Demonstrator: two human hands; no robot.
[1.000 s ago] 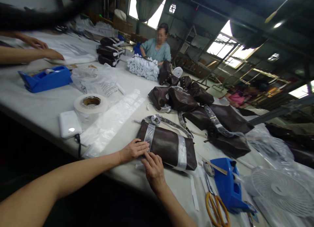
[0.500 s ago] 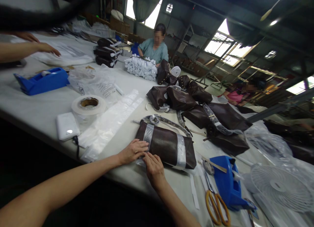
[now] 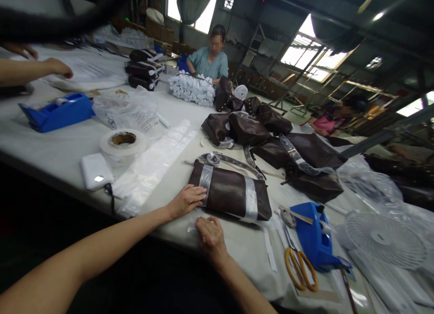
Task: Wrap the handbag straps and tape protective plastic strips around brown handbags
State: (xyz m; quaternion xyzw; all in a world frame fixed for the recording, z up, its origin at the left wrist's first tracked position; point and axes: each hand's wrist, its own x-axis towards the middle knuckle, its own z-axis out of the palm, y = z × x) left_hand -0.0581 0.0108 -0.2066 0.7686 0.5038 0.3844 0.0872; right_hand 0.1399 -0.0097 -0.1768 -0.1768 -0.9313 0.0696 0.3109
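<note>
A folded dark brown leather bag [image 3: 230, 192] with two clear wrap bands lies on the white table [image 3: 50, 146] in front of me. My left hand [image 3: 186, 200] rests flat against the bag's near left corner, fingers stretched out. My right hand [image 3: 210, 230] lies on the table just before the bag, fingers curled down onto a thin clear film at the bag's near edge. What the fingers pinch, if anything, is hidden.
A blue tape dispenser [image 3: 313, 241] and orange-handled scissors [image 3: 300, 268] lie to the right, with a white fan [image 3: 386, 239] beyond. A tape roll [image 3: 124, 142], a white power bank [image 3: 96, 170] and plastic sleeves [image 3: 156, 162] lie left. More brown bags [image 3: 271, 137] are piled behind. Other people's hands [image 3: 54, 67] work at far left.
My right hand has drawn back from the bag's near edge toward me and curled its fingers. My left hand stays at the bag's left corner. The view has shifted slightly.
</note>
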